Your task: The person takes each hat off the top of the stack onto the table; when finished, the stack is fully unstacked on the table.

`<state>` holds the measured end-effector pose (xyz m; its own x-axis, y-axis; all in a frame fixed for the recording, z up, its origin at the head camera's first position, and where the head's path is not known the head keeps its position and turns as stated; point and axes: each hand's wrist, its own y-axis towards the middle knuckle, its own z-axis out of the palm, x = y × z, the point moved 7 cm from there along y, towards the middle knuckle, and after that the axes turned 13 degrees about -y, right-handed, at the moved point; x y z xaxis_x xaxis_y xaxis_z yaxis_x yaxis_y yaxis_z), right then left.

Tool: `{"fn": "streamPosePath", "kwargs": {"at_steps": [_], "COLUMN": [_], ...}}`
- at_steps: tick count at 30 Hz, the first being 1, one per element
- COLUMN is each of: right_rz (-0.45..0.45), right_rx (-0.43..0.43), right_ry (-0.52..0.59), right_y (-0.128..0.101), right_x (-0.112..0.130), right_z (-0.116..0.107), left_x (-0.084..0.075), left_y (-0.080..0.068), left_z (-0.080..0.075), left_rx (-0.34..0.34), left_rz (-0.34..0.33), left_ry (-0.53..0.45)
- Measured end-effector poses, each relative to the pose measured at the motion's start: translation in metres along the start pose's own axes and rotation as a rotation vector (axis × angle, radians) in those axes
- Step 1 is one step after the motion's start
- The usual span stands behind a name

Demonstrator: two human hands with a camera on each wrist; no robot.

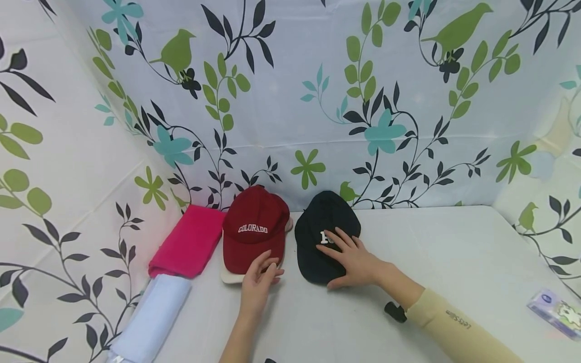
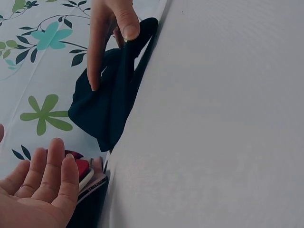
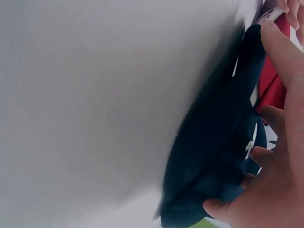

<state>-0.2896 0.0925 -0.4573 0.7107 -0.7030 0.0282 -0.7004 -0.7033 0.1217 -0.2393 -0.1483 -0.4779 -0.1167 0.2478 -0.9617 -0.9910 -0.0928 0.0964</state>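
Note:
A black cap [image 1: 313,262] with a white letter on its front lies at the middle of the table, brim toward me. My right hand [image 1: 356,259] rests on it with spread fingers, the thumb at the brim's edge and the fingertips over the letter, partly hiding it. In the right wrist view the thumb [image 3: 280,45] touches the brim's end. To the left lies a red cap [image 1: 254,206] marked COLORADO, with a cream brim [image 1: 230,276] showing under it. My left hand [image 1: 260,282] holds nothing, its relaxed fingers overlapping the red brim in the head view.
A folded bright pink cloth [image 1: 190,242] lies left of the red cap, with a folded light blue cloth [image 1: 152,317] in front of it. At the table's right is a purple-and-white packet [image 1: 556,313]. A patterned curtain [image 1: 290,101] stands behind the caps.

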Motion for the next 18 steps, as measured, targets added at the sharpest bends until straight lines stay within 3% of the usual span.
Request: {"fn": "streamPosePath", "kwargs": {"at_steps": [18], "right_rz": [-0.033], "right_rx": [0.031], "right_ry": [0.057], "right_y": [0.0066], "right_x": [-0.0067], "right_z": [0.0071], "left_x": [-0.0059], "left_y": [-0.0021], "left_z": [-0.0071], "left_rx": [-0.003], "left_rz": [-0.001], "left_ry": [-0.012]}}
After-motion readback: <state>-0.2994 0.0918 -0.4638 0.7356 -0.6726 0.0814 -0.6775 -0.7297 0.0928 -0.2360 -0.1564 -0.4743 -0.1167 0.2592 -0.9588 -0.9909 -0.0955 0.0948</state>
